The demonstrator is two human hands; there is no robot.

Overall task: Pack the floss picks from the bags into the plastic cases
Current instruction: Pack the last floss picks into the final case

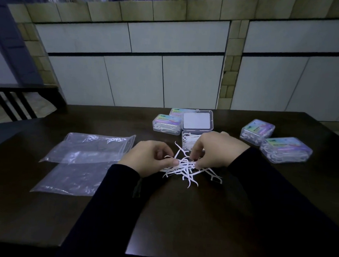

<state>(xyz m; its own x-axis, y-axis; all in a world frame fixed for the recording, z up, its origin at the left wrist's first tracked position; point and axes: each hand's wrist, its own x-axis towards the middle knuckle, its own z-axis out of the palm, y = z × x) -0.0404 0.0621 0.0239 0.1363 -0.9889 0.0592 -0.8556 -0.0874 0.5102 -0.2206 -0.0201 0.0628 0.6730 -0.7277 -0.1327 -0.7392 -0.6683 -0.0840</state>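
Observation:
A loose pile of white floss picks point(188, 169) lies on the dark table point(180, 211) in front of me. My left hand point(149, 158) pinches several picks at the pile's left side. My right hand point(216, 150) has its fingers curled down into the pile's right side, pinching picks. Just behind the pile stands an open clear plastic case point(186, 141) holding some picks, its lid point(197, 121) laid back; my right hand hides part of it.
Two flat clear plastic bags point(89, 149) point(71, 180) lie to the left. Closed filled cases stand behind the open one point(166, 125) point(178, 111) and at the right point(258, 131) point(286, 149). A dark chair point(19, 100) is at far left; white cabinets rise behind the table.

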